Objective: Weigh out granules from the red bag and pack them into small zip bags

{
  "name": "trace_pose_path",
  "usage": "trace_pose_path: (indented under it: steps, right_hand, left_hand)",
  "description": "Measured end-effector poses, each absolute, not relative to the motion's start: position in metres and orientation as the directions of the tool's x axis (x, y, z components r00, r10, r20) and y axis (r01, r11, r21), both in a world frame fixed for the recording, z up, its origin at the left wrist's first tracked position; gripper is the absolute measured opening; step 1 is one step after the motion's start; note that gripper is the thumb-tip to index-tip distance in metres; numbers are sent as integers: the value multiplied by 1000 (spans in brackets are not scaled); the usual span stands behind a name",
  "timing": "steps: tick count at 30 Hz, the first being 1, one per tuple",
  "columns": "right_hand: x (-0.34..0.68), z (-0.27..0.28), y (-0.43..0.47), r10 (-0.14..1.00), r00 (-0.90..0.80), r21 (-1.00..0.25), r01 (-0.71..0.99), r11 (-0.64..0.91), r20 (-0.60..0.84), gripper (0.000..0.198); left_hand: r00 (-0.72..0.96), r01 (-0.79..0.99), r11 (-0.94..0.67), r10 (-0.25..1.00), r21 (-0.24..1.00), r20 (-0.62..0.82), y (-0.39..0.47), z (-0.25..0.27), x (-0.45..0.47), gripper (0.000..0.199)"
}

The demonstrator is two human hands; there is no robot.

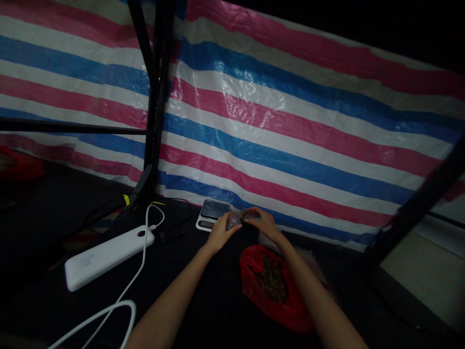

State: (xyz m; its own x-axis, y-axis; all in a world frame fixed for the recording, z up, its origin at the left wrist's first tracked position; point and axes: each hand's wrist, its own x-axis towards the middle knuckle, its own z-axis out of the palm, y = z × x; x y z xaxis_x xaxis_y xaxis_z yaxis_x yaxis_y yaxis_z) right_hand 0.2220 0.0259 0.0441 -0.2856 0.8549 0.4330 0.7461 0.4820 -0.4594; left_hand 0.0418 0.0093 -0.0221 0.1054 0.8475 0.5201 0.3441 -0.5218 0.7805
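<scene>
My left hand (221,233) is closed on a small clear plastic bag (233,221), pinching it between thumb and fingers in front of the scale. Opposite it, my right hand (264,224) curls its fingers round a few small brown pieces (249,214) beside the bag; their exact kind is too dim to tell. A white digital scale (206,224) with a dark plate lies behind my left hand, partly covered by it. Below my right forearm sits an open red plastic bag (252,280) holding a heap of similar small brown pieces (271,279).
At left lies a white power bank (109,257) with a white cable (140,271) looping toward me. Black frame posts (154,97) stand before a striped plastic sheet (272,121). Another red bag (22,165) is at far left. Pale plastic (268,241) lies behind my right wrist.
</scene>
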Motion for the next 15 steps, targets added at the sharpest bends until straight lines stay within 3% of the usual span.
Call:
trace_pose_path:
  steps: [3,6,8,11,15]
  right_hand:
    - [214,65,14,783,-458,-109,831,545,421,31]
    - [204,78,2,691,-612,218,787,576,384,29]
    - [197,83,-5,646,-684,374,728,575,338,27]
    - [188,88,-12,598,-754,512,640,574,272,21]
    - [185,94,-22,562,-794,593,574,564,233,19]
  left_hand:
    - [110,263,-511,859,818,501,9,-23,45,44]
    - [155,216,-512,858,831,489,7,-22,48,41]
    - [180,201,-519,853,831,489,5,-21,49,39]
    - [187,190,-532,845,825,502,4,-20,50,38]
    - [188,222,-542,840,811,510,2,-20,53,41]
